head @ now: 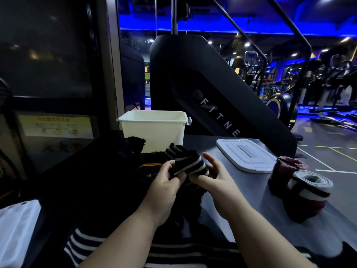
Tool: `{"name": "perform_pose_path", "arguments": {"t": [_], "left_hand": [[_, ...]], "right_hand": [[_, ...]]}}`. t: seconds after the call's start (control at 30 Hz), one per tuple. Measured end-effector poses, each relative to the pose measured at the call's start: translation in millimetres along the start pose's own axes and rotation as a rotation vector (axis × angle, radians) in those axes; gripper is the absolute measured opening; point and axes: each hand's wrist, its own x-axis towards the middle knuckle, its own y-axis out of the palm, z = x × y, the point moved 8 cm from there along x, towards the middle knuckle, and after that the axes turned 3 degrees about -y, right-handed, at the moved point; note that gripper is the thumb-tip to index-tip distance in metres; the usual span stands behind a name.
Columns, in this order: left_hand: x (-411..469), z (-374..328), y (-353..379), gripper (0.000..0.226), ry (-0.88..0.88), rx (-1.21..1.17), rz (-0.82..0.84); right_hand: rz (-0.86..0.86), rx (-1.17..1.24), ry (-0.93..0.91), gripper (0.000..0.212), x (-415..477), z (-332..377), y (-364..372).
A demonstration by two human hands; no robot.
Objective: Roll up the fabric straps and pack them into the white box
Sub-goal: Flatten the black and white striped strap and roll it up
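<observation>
Both my hands hold a black fabric strap with white stripes (190,165), partly rolled, above the grey table. My left hand (166,182) grips its left end with thumb and curled fingers. On the right end, my right hand (210,180) pinches the roll from below with the thumb, its other fingers raised behind it. The strap's loose tail hangs down between my hands. The white box (154,130) stands open at the back of the table, beyond the strap. A pile of dark straps (148,161) lies in front of the box.
The box's white lid (245,154) lies flat on the grey table (241,200) to the right. Two rolled maroon and white straps (307,192) stand at the right edge. A black fitness machine (212,89) rises behind the table. A white object (17,229) sits at lower left.
</observation>
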Motion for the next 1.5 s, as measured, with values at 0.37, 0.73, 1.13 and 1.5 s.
{"name": "perform_pose_path", "arguments": {"t": [0.37,0.73,1.13,1.5], "left_hand": [[-11,-1,11,0.037,-0.16,-0.135,0.105],[-12,-2,10,0.026,-0.191,-0.14,0.06],[-15,0,23,0.036,-0.369,-0.716,0.264],[-31,19,39,0.04,-0.365,-0.04,0.173]], "right_hand": [[0.051,-0.096,-0.126,0.023,-6,16,6],[-0.423,-0.51,-0.386,0.043,-20,42,-19],[0.115,-0.17,0.401,0.056,-13,3,-27],[-0.006,-0.406,0.292,0.02,-57,37,-95]]}}
